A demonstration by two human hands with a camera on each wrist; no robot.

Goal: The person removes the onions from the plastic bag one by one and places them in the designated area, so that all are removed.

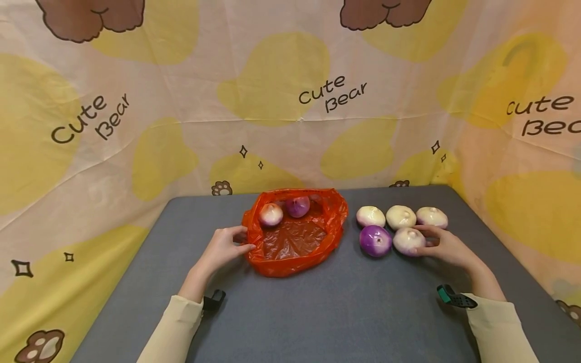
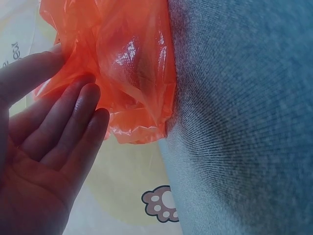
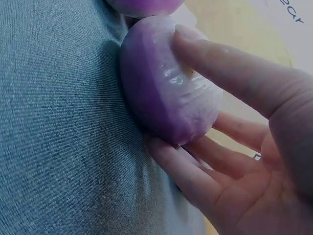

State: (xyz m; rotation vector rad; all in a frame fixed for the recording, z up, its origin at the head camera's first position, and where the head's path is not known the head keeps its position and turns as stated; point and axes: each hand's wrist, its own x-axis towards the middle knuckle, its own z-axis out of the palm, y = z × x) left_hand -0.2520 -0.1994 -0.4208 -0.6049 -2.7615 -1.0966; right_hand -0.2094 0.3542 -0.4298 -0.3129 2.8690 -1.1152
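A red plastic bag [image 1: 283,267] lies with its mouth open, its rim folded out. Inside it are a white-and-purple onion [image 1: 271,215] and a purple onion [image 1: 298,206]. At the bag's left side, my left hand [image 1: 225,248] holds the rim between thumb and fingers; the film [image 2: 132,58] bunches there in the left wrist view. My right hand [image 1: 447,248] grips a whitish onion [image 1: 408,241] with purple tints. Its thumb lies on top and its fingers reach underneath in the right wrist view, where the onion [image 3: 156,83] still appears to touch the cloth.
Left of the gripped onion sits a purple onion [image 1: 375,241]. Behind stand three pale onions in a row: left [image 1: 370,217], middle [image 1: 401,217] and right [image 1: 432,217]. A grey cloth-covered table [image 1: 327,312] carries everything, with a printed curtain [image 1: 272,101] around it.
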